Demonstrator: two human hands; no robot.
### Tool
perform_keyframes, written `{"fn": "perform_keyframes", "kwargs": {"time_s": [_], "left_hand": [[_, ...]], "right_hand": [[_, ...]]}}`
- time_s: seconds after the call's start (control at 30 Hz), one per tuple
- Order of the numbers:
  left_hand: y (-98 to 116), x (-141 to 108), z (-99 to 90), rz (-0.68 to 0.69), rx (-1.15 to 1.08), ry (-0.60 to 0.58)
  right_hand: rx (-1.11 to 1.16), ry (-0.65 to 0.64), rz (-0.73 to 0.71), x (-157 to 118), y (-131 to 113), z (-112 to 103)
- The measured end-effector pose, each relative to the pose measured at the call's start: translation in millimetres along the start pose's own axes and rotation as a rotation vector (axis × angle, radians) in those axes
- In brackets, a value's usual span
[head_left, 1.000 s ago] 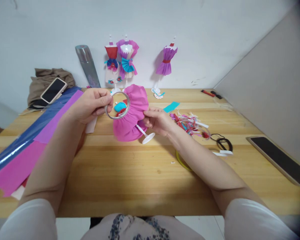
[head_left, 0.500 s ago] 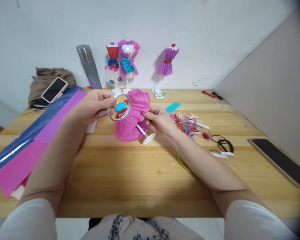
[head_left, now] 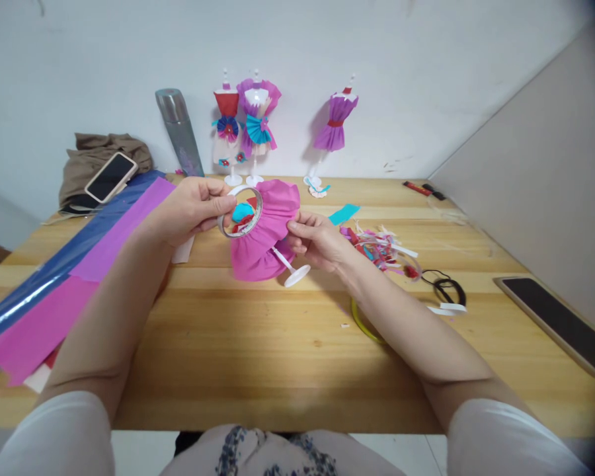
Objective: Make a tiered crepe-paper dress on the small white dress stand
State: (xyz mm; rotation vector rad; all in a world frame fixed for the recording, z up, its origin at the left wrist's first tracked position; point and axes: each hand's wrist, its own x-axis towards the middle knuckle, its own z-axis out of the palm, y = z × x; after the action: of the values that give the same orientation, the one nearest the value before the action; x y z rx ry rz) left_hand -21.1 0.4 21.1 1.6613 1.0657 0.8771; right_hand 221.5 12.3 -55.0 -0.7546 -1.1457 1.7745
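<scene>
A roll of tape (head_left: pixel 224 228) is pinched between the thumb and fingers of my left hand (head_left: pixel 201 205). Through and behind its ring show red and turquoise pieces. My right hand (head_left: pixel 320 241) grips the edge of the ruffled pink skirt of a small dress form (head_left: pixel 265 248), which is tilted so that its white stand and round foot (head_left: pixel 297 275) point down to the right. The upper part of the form is mostly hidden behind the tape and my left hand.
Three dressed mini forms (head_left: pixel 227 132) and a grey flask (head_left: pixel 181 132) stand by the wall. Pink and purple crepe paper (head_left: pixel 59 324) lies left over blue wrapping. Right are paper scraps (head_left: pixel 381 248), a yellow ring (head_left: pixel 361 324), black cord (head_left: pixel 449 287) and a dark phone-like slab (head_left: pixel 550 324).
Both hands keep their hold on the tape roll and the skirt. The whole view has shifted slightly; little else differs.
</scene>
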Motion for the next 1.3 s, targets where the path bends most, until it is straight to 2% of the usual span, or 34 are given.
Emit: {"fn": "perform_keyframes", "kwargs": {"time_s": [0.1,0.27,0.5,0.6,0.77,0.87,0.97,1.07,1.17,1.3], "left_hand": [[1.7,-0.9,1.8,-0.002,0.015,0.004],[2.3,-0.9,3.2,-0.014,0.029,0.011],[2.9,-0.4,1.6,-0.018,0.051,0.021],[0.8,1.2,-0.5,-0.008,0.059,0.043],[-0.9,2.3,-1.4,-0.01,0.071,0.056],[0.7,1.4,-0.7,-0.02,0.049,0.048],[0.8,1.6,-1.2,-0.028,-0.017,0.021],[-1.6,3.6,-2.9,0.012,-0.134,-0.024],[-3.5,5.4,-4.1,0.055,-0.202,-0.069],[-2.5,5.3,-3.0,0.046,-0.207,-0.079]], "right_hand": [[-0.001,0.013,0.021,0.8,-1.7,-1.2],[-0.037,0.136,0.044,3.0,-0.7,-2.8],[-0.253,0.232,-0.135,1.6,1.6,-0.3],[-0.296,0.208,-0.176,0.9,1.3,0.3],[-0.204,0.134,-0.069,2.9,2.7,-3.3],[-0.171,0.131,-0.062,3.6,3.4,-5.6],[-0.245,0.165,-0.131,3.1,3.1,-5.8],[-0.411,0.213,-0.24,2.0,2.9,-4.6],[-0.52,0.187,-0.295,1.8,3.2,-3.6],[-0.543,0.142,-0.356,2.2,3.1,-2.6]]}}
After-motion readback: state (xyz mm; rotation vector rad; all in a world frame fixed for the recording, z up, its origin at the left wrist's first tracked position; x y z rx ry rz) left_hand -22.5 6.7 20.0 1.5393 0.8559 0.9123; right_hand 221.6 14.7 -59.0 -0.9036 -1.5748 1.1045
